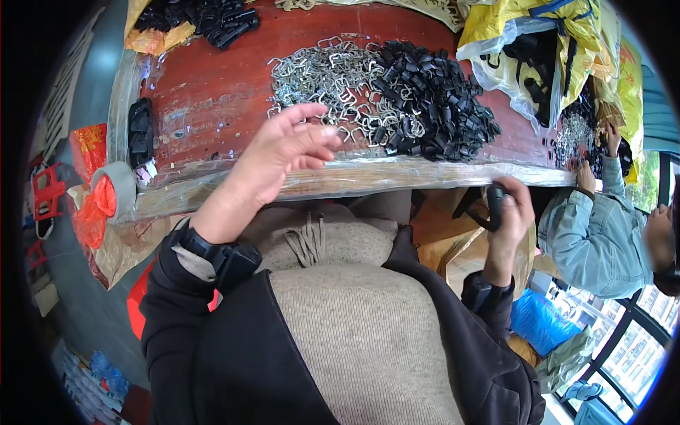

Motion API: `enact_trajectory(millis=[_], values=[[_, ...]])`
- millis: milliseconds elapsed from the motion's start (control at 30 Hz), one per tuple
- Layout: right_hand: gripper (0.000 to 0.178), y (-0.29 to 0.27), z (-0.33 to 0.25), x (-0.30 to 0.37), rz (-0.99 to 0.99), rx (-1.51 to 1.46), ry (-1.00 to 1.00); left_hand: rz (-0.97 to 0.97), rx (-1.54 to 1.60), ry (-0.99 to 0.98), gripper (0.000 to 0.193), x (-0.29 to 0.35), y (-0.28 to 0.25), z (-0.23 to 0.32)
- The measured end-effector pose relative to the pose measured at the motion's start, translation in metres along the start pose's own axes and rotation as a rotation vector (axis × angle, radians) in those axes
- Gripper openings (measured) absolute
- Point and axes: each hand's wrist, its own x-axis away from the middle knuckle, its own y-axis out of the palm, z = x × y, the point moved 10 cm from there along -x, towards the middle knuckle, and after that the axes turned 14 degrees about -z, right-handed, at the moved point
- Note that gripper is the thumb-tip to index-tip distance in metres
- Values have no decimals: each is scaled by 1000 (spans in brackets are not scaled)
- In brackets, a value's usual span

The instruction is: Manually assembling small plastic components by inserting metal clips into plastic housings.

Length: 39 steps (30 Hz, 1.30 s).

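Observation:
My left hand [280, 152] hovers over the near edge of the red table [205, 106], its fingers loosely bent and apart, with nothing visible in them. Just beyond its fingertips lies a heap of bent silver metal hooks [312, 71]. A pile of small black plastic pieces [453, 106] adjoins the hooks on the right, and some of the two are mixed. Below the table edge at right, my right hand [517, 212] is closed on a black plastic part [495, 205], long and rounded; its far end is partly hidden by the fingers.
Black parts [212, 25] lie at the far left, and a yellow bag [524, 35] holds larger ones. A tape roll [117, 188] stands by the left corner. An open cardboard box [453, 241] is below the edge. At right another person in a blue sleeve [588, 241] works at the table.

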Motion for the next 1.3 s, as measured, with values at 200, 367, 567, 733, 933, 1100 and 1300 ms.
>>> enact_trajectory(millis=[200,367,567,733,933,1100,1300], values=[[21,-83,62,65,217,287,142,83,-2,117,39,9,-22,16],[22,-118,140,112,252,411,459,167,-50,151,34,14,-55,34],[31,-107,105,83,267,878,237,502,-667,228,40,11,-110,96],[18,-31,16,-2,178,642,-64,699,-1408,203,44,1,-143,139],[16,149,-56,-63,-437,533,-532,670,-1723,208,33,-24,-163,132],[9,209,-63,-70,-465,689,-616,613,-1703,182,29,-18,-156,127],[7,220,-48,-76,-453,773,-525,446,-885,114,26,5,-149,100]])
